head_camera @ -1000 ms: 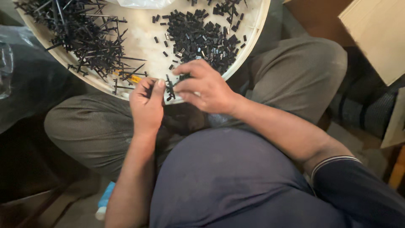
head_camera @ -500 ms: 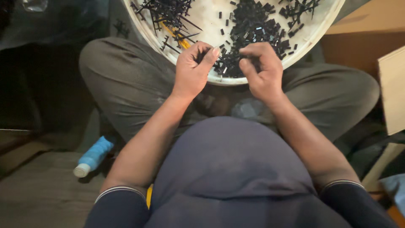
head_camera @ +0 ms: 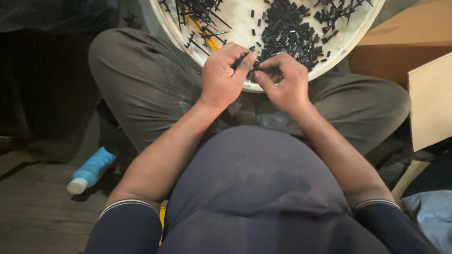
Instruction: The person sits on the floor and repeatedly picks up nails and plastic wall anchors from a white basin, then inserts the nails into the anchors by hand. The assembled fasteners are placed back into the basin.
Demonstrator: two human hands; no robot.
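Down at the near rim of the round white tray (head_camera: 348, 40), the left hand (head_camera: 223, 75) and right hand (head_camera: 285, 84) meet fingertip to fingertip, both pinching a small black plastic part (head_camera: 245, 59) between them. Just beyond lies a heap of small black pieces (head_camera: 289, 33), with thin black rods (head_camera: 200, 14) further left. A blue bottle (head_camera: 92, 170) lies on the floor beside the person's knee.

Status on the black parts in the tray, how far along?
Done: can't tell; no finished pile is clearly apart in the white tray. In hand: left hand and right hand pinch a small black piece between them at the rim. Left: heap of small black bits and long black pins.
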